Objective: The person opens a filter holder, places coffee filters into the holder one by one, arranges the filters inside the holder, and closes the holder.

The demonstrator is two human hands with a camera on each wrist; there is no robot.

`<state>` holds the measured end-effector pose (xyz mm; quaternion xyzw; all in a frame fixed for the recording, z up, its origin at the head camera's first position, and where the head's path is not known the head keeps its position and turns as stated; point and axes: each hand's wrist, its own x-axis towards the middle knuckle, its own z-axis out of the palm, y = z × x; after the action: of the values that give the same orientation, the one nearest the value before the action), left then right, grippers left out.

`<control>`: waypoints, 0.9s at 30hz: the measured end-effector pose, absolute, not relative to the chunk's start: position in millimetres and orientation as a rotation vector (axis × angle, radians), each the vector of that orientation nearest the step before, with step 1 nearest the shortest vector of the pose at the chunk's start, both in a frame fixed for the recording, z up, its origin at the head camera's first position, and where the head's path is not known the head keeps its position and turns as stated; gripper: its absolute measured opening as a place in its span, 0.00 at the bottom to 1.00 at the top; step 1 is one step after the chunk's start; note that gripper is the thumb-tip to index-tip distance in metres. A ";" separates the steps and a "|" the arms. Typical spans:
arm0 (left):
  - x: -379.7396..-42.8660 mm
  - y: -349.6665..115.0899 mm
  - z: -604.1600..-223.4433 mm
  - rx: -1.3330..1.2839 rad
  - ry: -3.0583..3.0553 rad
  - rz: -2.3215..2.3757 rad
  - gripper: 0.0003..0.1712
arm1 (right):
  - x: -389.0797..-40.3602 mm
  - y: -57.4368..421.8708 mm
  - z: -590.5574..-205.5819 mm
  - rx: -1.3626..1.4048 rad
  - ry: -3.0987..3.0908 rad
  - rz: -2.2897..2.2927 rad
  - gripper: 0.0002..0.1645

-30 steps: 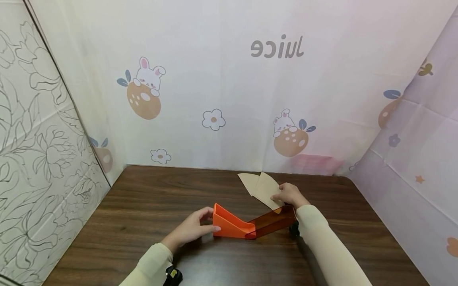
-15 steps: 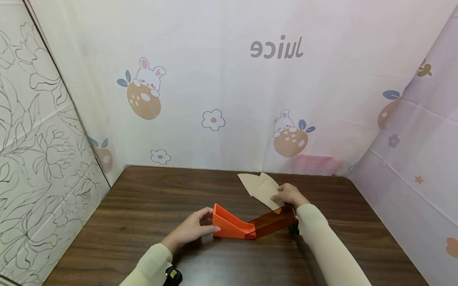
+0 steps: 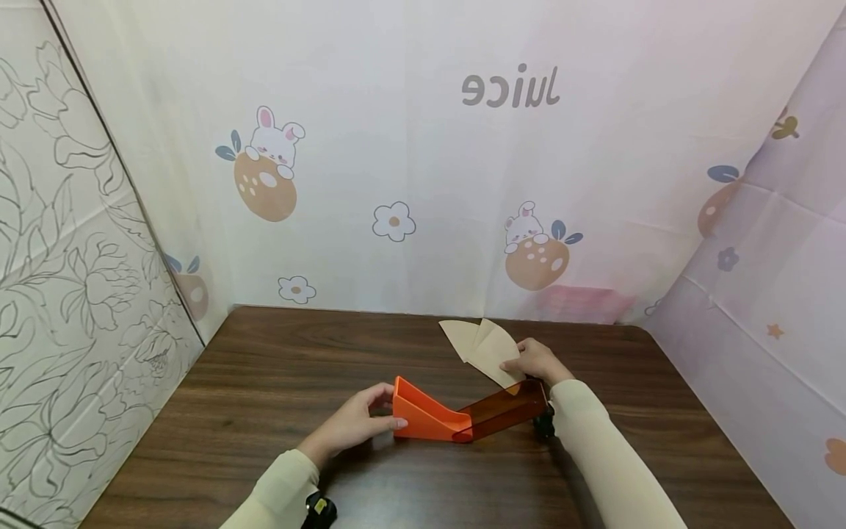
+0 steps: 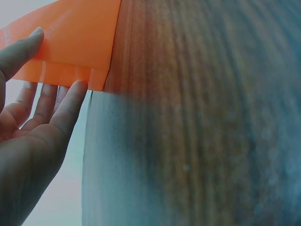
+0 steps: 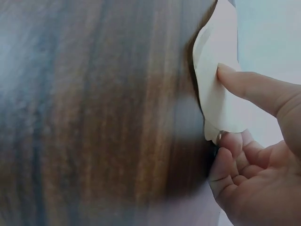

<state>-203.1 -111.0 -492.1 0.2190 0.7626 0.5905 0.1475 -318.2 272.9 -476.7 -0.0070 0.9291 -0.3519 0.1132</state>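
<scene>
An orange wedge-shaped filter holder (image 3: 426, 417) stands on the table, its translucent brown lid (image 3: 505, 413) swung out to the right. My left hand (image 3: 350, 425) holds the holder's tall left end, with the thumb on the front face and the fingers at the end wall, as the left wrist view shows. Behind the lid lie beige fan-shaped coffee filters (image 3: 487, 353), partly overlapping. My right hand (image 3: 537, 361) pinches the near right edge of the filters. In the right wrist view the thumb presses on top of the paper (image 5: 211, 106), and the curled fingers are at its lower edge.
The dark wood-grain table (image 3: 284, 353) reaches back to a printed curtain (image 3: 423, 147). More curtain hangs on the right, and a flower-patterned panel (image 3: 79, 272) is on the left. A black wrist device (image 3: 320, 510) sits at the left cuff.
The right hand has shifted very slightly, and the filters' edge near it looks a little more rounded. The left hand, holder and lid have stayed in place.
</scene>
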 end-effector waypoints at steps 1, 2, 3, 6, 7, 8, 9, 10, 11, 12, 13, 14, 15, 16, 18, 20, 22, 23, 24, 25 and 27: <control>-203.1 -111.0 -492.1 0.629 2.195 1.697 0.22 | -317.7 273.4 -477.2 -0.023 2.718 -1.060 0.29; -203.1 -110.9 -492.1 0.628 2.196 1.695 0.22 | -317.0 274.0 -477.7 -0.018 2.712 -1.083 0.28; -203.1 -110.8 -492.1 0.628 2.196 1.694 0.22 | -316.4 274.7 -478.4 -0.013 2.705 -1.106 0.29; -203.5 -110.8 -492.4 0.630 2.190 1.695 0.22 | -314.8 276.7 -479.8 -0.014 2.695 -1.153 0.31; -203.7 -110.8 -492.5 0.631 2.188 1.697 0.22 | -314.3 277.2 -480.0 -0.021 2.698 -1.157 0.31; -203.9 -110.8 -492.7 0.632 2.184 1.699 0.22 | -314.3 277.8 -480.5 -0.024 2.700 -1.164 0.31; -204.2 -110.8 -493.0 0.633 2.181 1.701 0.22 | -314.2 278.5 -480.8 -0.037 2.709 -1.159 0.30; -204.5 -110.8 -493.3 0.636 2.179 1.703 0.22 | -314.1 279.1 -480.8 -0.055 2.720 -1.152 0.29; -204.7 -110.8 -493.5 0.637 2.177 1.704 0.22 | -314.1 279.7 -480.7 -0.060 2.731 -1.146 0.28; -204.8 -110.7 -493.7 0.638 2.177 1.705 0.22 | -314.0 280.4 -480.9 -0.057 2.737 -1.145 0.27; -205.0 -110.7 -493.9 0.641 2.177 1.705 0.22 | -314.2 280.9 -480.9 -0.059 2.741 -1.145 0.25; -205.1 -110.7 -494.0 0.642 2.178 1.704 0.22 | -314.3 281.6 -480.9 -0.058 2.743 -1.147 0.24; -205.1 -110.7 -494.2 0.643 2.179 1.704 0.22 | -314.4 282.2 -481.0 -0.052 2.742 -1.156 0.24; -205.1 -110.7 -494.3 0.643 2.180 1.705 0.22 | -314.5 282.8 -481.0 -0.054 2.740 -1.163 0.24; -204.9 -110.7 -494.3 0.642 2.182 1.704 0.21 | -314.7 284.3 -481.6 -0.052 2.733 -1.183 0.23; -204.6 -110.9 -494.0 0.641 2.181 1.704 0.21 | -314.9 285.6 -481.9 -0.061 2.733 -1.194 0.24; -204.3 -111.1 -493.7 0.642 2.181 1.705 0.21 | -314.9 286.8 -481.8 -0.077 2.729 -1.204 0.25; -204.3 -111.2 -493.5 0.644 2.182 1.704 0.21 | -314.8 287.2 -481.6 -0.079 2.725 -1.216 0.25; -204.2 -111.3 -493.5 0.644 2.181 1.704 0.22 | -314.8 287.7 -481.5 -0.084 2.717 -1.225 0.26; -204.2 -111.4 -493.4 0.644 2.181 1.702 0.22 | -314.6 287.9 -481.3 -0.087 2.710 -1.235 0.26; -204.0 -111.5 -493.4 0.642 2.183 1.698 0.22 | -314.3 288.0 -481.2 -0.083 2.698 -1.255 0.26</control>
<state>-204.0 -111.5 -493.4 0.2236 0.7602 0.5912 0.1506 -314.3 288.0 -481.2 -0.0279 0.9032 -0.4204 0.0824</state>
